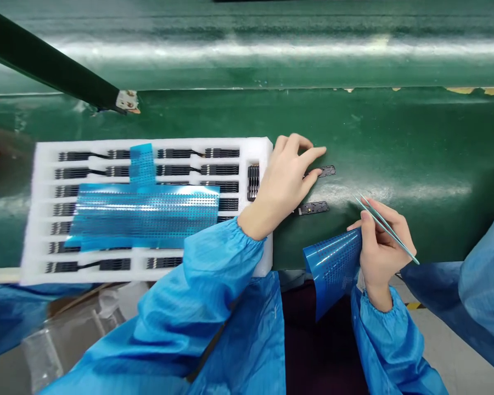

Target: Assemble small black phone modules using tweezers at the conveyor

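Tweezers (395, 237): right of centre in the frame; long axis diagonal, tips toward upper left, tail toward lower right; tips slightly parted. Probably light, stiff, fine-pointed; best gripped mid-shank.

Right hand (382, 241): right of centre; closed around the tweezers, with the blue sheet held at its edge.

Blue sheet (333, 269): perforated; lower right of centre, hanging from the right hand, curled, free part toward lower left. Likely thin, limp and slick, easily creased; an edge or corner would be the place to hold.

Left hand (288, 170): just right of centre; thumb and forefinger apart, thumb at the upper black part; whether it presses cannot be told.

Upper black part (327, 171): right of centre, long axis near level, right end slightly raised in the frame, left portion hidden. Looks small, rigid, perhaps fragile; side edges suit fingertips.

Lower black part (314, 208): below its twin, nearly parallel; likewise partly covered.

Foam tray (41, 208): white, left half, long axis level; black parts in rows, perforated blue film (148, 216) on top.
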The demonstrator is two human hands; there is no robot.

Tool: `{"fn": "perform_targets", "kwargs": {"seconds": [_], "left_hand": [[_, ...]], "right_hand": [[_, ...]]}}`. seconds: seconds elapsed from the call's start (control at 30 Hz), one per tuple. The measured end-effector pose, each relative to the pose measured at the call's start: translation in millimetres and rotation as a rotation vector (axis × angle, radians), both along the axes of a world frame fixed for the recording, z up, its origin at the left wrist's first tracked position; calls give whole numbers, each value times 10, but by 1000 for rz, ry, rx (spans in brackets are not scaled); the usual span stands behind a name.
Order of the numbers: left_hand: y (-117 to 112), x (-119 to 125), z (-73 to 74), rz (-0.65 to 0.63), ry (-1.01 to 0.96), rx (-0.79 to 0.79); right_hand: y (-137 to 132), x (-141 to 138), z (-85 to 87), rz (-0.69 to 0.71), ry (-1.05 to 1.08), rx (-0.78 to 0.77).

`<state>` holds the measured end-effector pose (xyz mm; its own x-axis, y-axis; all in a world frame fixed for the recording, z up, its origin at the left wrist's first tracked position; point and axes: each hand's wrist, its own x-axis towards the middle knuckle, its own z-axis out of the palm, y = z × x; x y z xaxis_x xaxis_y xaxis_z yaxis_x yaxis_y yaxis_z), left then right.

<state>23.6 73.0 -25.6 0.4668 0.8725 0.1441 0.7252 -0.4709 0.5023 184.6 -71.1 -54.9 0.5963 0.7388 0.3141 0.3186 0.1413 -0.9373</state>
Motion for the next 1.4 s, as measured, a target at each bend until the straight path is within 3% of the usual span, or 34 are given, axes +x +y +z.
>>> {"fn": "perform_targets", "kwargs": {"seconds": [0.1, 0.2, 0.27, 0.37, 0.5, 0.77, 1.1, 1.4], "left_hand": [[-372, -68, 253, 3, -163, 21], [-837, -107, 480, -52, -347, -228], [-1075, -94, 517, -31, -402, -379], [-1248, -73, 450, 66, -521, -489], [-1265, -155, 387, 94, -600, -466], [-1211, -321, 406, 71, -642, -477], [-1270, -411, 393, 124, -681, -534], [-1264, -457, 425, 159, -735, -711]], "right_hand": [[-13, -32, 17, -26, -78, 79], [-55, -77, 62, -31, -170, 133], [-93, -103, 85, -11, -248, 160], [-140, -125, 84, 29, -392, 219], [-151, -155, 60, 74, -425, 271], [-194, -227, 113, 151, -348, 160], [-358, -199, 162, 222, -389, 145], [-358, -158, 122, 213, -372, 216]]}}
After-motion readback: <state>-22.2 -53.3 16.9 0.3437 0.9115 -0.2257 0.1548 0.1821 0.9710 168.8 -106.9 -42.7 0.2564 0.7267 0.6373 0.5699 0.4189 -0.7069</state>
